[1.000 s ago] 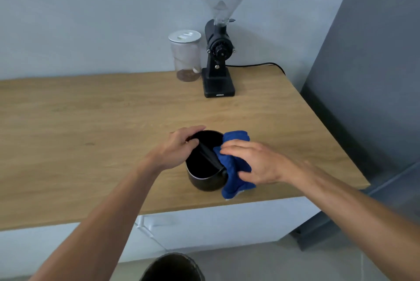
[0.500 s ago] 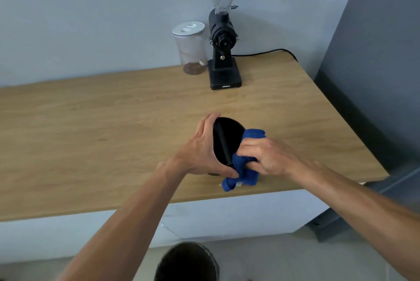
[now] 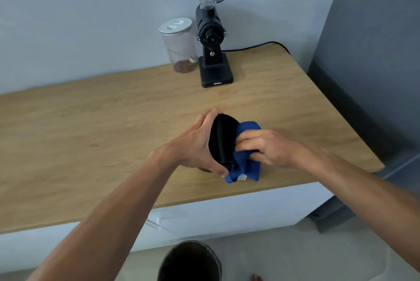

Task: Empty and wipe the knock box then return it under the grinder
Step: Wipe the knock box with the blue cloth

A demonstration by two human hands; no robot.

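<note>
Blue cloth [image 3: 246, 162] in the right hand [image 3: 268, 147] wipes the tilted knock box [image 3: 221, 142], gripped by the left hand [image 3: 195, 146] over the counter [image 3: 91, 135]; next, probably setting it under the grinder [image 3: 211, 30]

A pale blue-grey wall [image 3: 79, 19] rises behind a light oak-grain bench [image 3: 79, 135], whose far right corner is rounded. A black power cord [image 3: 256, 46] trails along the back edge of the bench and drops over that corner. White cabinet fronts [image 3: 227, 214] run beneath the bench. To the right stands a tall dark grey panel [image 3: 375, 53], reaching down to a pale tiled floor [image 3: 295, 258]. A dark round bin [image 3: 189, 262] sits on the floor at the lower edge. Soft, even light fills the room, casting faint shadows on the wall.
</note>
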